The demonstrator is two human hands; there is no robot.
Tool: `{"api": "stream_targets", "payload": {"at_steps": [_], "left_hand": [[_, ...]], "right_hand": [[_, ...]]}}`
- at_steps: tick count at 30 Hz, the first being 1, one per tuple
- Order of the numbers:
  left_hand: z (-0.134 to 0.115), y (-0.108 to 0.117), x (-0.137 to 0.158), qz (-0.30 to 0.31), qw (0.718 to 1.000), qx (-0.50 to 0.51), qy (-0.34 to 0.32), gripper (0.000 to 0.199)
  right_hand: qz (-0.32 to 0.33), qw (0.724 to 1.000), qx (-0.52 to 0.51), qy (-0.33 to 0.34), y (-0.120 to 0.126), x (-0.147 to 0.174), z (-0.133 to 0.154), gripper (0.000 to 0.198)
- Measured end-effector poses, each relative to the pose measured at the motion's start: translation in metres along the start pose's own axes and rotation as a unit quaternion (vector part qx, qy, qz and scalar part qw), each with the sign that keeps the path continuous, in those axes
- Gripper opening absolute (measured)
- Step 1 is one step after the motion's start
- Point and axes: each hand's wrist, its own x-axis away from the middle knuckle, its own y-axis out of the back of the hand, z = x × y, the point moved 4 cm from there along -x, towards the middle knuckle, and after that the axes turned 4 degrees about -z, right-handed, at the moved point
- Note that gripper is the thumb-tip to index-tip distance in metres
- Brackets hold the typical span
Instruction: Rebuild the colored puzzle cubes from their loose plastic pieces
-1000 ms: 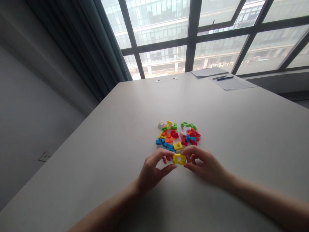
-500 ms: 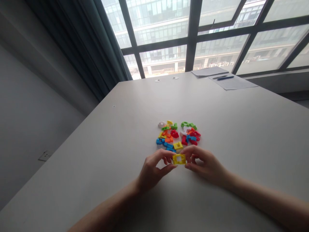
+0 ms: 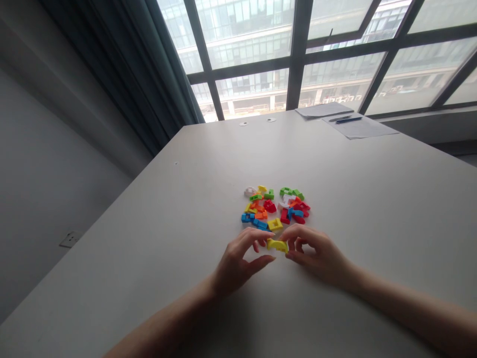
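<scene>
my right hand (image 3: 315, 248) pinches a curved yellow plastic block (image 3: 278, 245) endwise, likely easing rotation; my left hand (image 3: 235, 257) gapes alongside.

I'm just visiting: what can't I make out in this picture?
All in the head view:
- Far side of the held yellow piece: hidden by its near side and the right hand.
- Nearest blue piece: partly behind the left hand.
- Any writing on the front paper: too small and faint.
- Left forearm: cut off by the bottom edge.
</scene>
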Motion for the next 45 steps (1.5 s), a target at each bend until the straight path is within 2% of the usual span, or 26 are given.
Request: {"api": "stream_targets", "payload": {"at_steps": [5,12,18,28,36,39,41,45], "left_hand": [[0.002,0.001,-0.001,0.000,0.999,0.025,0.022,0.014],[-0.003,0.002,-0.002,-0.010,0.999,0.039,-0.009,0.021],[0.000,0.001,0.001,-0.024,1.000,0.008,-0.001,0.029],[0.002,0.001,0.002,-0.030,0.999,0.001,0.035,0.027],[0.002,0.001,0.002,-0.009,0.999,0.009,0.037,0.033],[0.003,0.003,0.002,-0.008,1.000,-0.006,0.027,0.032],[0.005,0.007,0.002,-0.022,0.999,-0.036,0.020,0.024],[0.007,0.014,0.000,-0.057,0.993,-0.101,0.013,0.012]], "right_hand": [[0.000,0.999,0.013,0.042,-0.001,0.000,0.003,0.014],[-0.017,1.000,0.016,0.007,0.000,0.000,0.000,0.029],[-0.011,1.000,0.019,-0.019,0.000,-0.001,-0.003,0.018],[-0.009,0.999,0.030,-0.027,0.001,-0.001,0.002,0.015],[-0.006,0.993,0.099,0.060,0.000,0.000,0.009,0.021],[-0.034,0.986,0.123,0.110,0.009,-0.002,0.017,0.020],[-0.077,0.978,0.148,0.126,0.024,-0.007,0.018,0.021],[-0.174,0.961,0.199,0.087,0.072,-0.021,-0.002,0.023]]}}
